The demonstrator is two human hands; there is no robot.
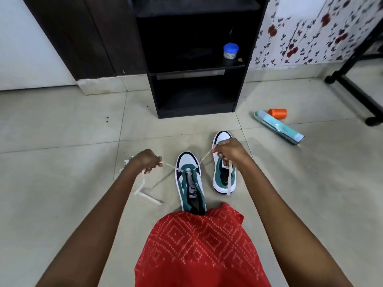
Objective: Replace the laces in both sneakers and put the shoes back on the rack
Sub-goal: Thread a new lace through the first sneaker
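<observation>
Evidently the job was barely begun. At nine o'clock the left hand [147,160] was clamped on one end of a cream lace [169,165]; the slack trailed onto the floor [62,183]. The near sneaker [189,183], at centre, had only its toe eyelets threaded. At two o'clock the right hand [228,150] gripped the other end over the far sneaker [222,172], apparently laceless. The shoe rack [194,90] at twelve o'clock awaited both.
</observation>
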